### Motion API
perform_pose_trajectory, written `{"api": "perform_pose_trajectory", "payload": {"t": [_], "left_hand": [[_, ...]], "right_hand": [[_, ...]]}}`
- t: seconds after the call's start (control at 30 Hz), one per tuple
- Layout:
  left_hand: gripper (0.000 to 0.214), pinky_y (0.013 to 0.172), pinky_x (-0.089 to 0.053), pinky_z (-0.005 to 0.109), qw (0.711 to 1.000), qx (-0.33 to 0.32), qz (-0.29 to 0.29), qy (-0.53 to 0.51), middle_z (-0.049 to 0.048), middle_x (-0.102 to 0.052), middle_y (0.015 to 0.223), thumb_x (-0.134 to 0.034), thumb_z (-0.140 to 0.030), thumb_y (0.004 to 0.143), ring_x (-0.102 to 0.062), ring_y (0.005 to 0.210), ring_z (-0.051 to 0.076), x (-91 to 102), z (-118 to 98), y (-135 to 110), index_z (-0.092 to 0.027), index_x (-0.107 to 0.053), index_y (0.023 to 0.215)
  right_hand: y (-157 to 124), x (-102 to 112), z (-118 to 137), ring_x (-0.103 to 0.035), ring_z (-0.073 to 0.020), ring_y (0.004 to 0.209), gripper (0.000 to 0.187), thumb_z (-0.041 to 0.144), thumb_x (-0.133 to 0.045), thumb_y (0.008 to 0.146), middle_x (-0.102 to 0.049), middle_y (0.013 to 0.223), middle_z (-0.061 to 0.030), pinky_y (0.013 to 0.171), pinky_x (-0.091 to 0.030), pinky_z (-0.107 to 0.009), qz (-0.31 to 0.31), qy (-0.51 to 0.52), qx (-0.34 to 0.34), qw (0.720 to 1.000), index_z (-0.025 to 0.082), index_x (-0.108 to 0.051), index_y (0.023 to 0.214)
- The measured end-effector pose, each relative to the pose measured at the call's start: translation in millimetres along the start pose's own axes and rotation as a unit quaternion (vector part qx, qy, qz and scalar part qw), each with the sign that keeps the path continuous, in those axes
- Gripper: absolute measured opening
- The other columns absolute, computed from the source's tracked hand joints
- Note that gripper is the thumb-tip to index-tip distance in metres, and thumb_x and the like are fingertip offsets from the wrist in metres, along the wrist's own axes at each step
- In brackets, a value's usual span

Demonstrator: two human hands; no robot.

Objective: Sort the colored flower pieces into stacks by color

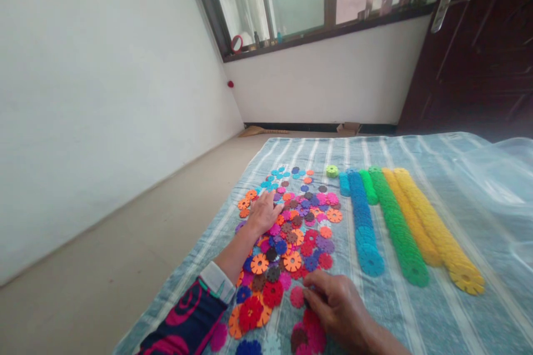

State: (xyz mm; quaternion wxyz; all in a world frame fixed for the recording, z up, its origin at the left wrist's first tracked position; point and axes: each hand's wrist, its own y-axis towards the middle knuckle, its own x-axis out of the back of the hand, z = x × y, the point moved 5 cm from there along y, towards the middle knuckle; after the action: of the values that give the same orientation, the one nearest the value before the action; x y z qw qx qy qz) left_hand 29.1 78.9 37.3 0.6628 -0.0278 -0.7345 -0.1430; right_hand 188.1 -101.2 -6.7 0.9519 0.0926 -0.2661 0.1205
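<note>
Left hand [265, 213]: fingers half-spread on mixed flower discs [291, 237] atop striped cloth [346, 249], grip unclear. Right hand [336, 300]: thumb and forefinger nearly closed at pink disc [297, 297], hold unclear. Risks: rightward swing scatters blue disc row [362, 211]; wide left sweep spills discs.

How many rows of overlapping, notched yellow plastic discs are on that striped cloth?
2: the shorter yellow row, beside the long green row, and the longer yellow row, rightmost. Neither row looks hidden.
</note>
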Motion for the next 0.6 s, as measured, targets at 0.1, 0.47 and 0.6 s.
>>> {"api": "perform_pose_trajectory", "payload": {"t": [0.1,0.47,0.6], "left_hand": [[0.029,0.089,-0.044,0.03,1.0,0.028,-0.011,0.003,0.0104,-0.062,0.11,-0.044,-0.031,0.088,-0.058,0.103,0.021,4.7,10,2,-0.015,-0.058,0.108],[0.022,0.072,-0.047,0.025,0.983,0.15,0.058,0.093,0.0095,-0.071,0.092,-0.053,-0.022,0.072,-0.065,0.092,0.024,14.4,77,58,-0.02,-0.072,0.083],[0.019,0.066,-0.045,0.023,0.983,0.151,0.065,0.081,0.0069,-0.072,0.086,-0.057,-0.023,0.067,-0.065,0.086,0.022,10.4,82,62,-0.021,-0.072,0.078]], "right_hand": [[0,1,1,-0.048,-0.01,0.053,0.023,0.03,-0.046,0.085,-0.057,0.059,0.0012,0.053,-0.028,-0.021,-0.001,0.004,-0.002,1.0,0.02,-0.063,0.074],[0,5,6,-0.047,-0.0089,0.051,0.019,0.027,-0.049,0.083,-0.058,0.058,0.002,0.052,-0.025,-0.021,-0.02,-0.002,0.014,1.0,0.02,-0.064,0.073],[0,4,4,-0.047,-0.0091,0.052,0.019,0.027,-0.05,0.083,-0.058,0.057,0.0022,0.052,-0.024,-0.021,-0.022,-0.006,0.009,1.0,0.02,-0.063,0.072]]}}
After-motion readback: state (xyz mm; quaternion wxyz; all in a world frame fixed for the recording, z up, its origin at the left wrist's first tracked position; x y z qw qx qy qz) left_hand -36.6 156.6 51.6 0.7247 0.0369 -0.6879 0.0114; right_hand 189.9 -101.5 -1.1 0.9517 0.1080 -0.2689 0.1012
